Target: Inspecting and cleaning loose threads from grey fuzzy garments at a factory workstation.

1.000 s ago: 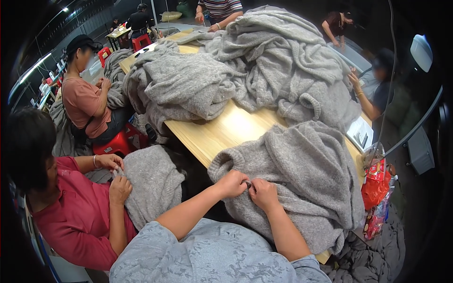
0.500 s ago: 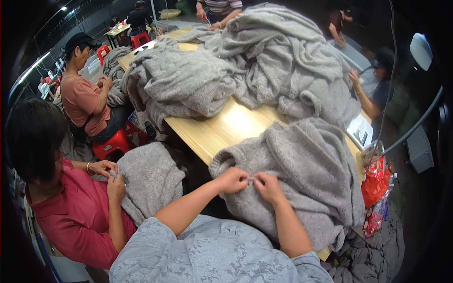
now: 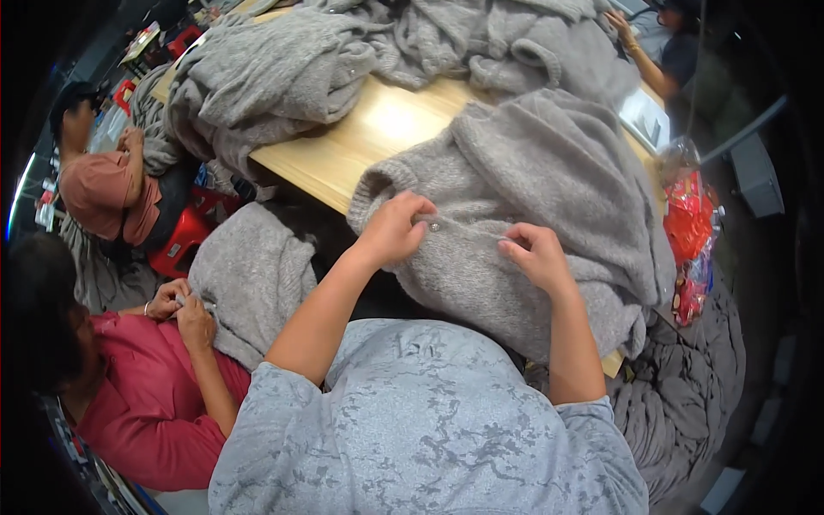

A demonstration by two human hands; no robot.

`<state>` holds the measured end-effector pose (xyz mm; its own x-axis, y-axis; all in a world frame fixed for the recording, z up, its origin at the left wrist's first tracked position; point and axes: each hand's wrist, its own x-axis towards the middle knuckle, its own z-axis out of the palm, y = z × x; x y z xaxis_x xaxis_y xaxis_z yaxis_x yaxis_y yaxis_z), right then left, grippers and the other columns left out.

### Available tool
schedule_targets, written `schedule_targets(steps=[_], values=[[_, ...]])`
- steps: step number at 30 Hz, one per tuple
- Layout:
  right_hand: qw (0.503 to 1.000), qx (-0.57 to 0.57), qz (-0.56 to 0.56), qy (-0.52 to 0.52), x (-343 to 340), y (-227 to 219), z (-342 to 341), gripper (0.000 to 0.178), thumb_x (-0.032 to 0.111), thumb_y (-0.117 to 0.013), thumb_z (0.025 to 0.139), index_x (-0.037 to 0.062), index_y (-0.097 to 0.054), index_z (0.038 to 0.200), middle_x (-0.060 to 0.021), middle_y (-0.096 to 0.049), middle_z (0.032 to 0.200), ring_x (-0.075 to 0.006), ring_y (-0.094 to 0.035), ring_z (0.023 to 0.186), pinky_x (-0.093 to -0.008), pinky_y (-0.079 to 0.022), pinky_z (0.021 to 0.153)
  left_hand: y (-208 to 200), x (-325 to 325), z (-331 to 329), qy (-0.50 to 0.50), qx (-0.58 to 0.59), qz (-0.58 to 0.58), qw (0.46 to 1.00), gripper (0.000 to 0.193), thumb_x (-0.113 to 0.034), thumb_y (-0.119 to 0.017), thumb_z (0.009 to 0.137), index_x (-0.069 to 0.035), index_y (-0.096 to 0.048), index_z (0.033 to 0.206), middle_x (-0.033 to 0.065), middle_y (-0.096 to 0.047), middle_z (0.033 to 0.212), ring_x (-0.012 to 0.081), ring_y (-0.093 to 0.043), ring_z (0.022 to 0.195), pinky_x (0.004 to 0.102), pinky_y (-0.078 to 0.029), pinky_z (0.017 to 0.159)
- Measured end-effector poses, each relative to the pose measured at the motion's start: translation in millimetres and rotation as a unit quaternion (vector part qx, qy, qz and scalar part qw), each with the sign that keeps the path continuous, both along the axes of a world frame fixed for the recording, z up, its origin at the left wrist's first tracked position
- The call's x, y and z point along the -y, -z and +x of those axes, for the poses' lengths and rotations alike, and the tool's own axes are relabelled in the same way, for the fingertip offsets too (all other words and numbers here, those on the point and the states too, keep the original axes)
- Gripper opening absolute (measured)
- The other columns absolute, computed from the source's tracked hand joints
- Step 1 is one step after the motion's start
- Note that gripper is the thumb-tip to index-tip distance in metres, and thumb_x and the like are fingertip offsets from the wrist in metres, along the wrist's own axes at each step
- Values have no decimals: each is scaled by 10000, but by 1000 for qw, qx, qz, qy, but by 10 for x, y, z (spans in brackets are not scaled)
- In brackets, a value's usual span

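A fuzzy grey knit garment (image 3: 481, 283) lies heaped over the near edge of the table in front of me. My left hand (image 3: 399, 227) holds its edge between thumb and fingers, beside a small shiny round button (image 3: 434, 227). Farther right along the same edge, my right hand (image 3: 541, 256) pinches the fabric with thumb and forefinger. The stretch of edge between the two hands is drawn fairly straight, with the button on it nearer the left hand.
More grey knits (image 3: 283, 77) are piled across the wooden table (image 3: 318, 159). At left, a person in a red shirt (image 3: 154, 403) handles a grey knit (image 3: 249, 283). A red plastic bag (image 3: 687, 219) hangs at the right edge, above dark grey fabric (image 3: 687, 378).
My hands were close together, pinching at one spot on the garment; now they are spread apart along its edge and the button shows. The view has tilted downward.
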<state>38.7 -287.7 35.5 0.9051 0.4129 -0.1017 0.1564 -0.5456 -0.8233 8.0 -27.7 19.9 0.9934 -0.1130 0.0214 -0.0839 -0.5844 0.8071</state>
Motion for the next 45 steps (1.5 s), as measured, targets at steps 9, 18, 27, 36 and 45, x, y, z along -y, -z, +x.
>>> schedule_targets(steps=[9,18,27,36,45], values=[[994,17,97,45,-148,168,60,137,120,-634,777,-1,-600,831,4,-539,620,-61,-457,576,-245,-377,526,-88,435,205,174,29,112,978,214,-72,-619,734,1,-608,936,149,-583,948,331,-561,887,391,-453,762],[998,12,59,14,-350,310,3,210,164,-689,738,13,-653,878,-123,-637,733,-188,-579,627,-319,-446,604,79,446,195,76,-74,-50,993,96,-71,-627,795,2,-617,857,31,-577,693,85,-537,630,247,-431,557],[993,-50,109,-14,-326,389,139,137,107,-662,686,-11,-611,735,-51,-520,551,-83,-459,546,-283,-375,508,229,459,202,20,-282,-264,922,68,-123,-588,861,-57,-581,846,-41,-518,643,31,-446,542,185,-358,464],[998,43,41,-21,-319,292,19,134,85,-618,707,-3,-618,808,-94,-583,665,-181,-549,583,-311,-430,559,179,430,84,82,-241,-186,949,61,-101,-595,848,-45,-570,851,-33,-533,669,18,-475,608,198,-373,523],[977,211,-13,21,-340,215,226,104,55,-619,755,12,-641,848,-117,-605,785,-252,-587,697,-328,-463,634,353,600,-87,91,199,-9,976,145,11,-591,742,-9,-587,885,122,-584,784,290,-578,665,340,-454,595]])
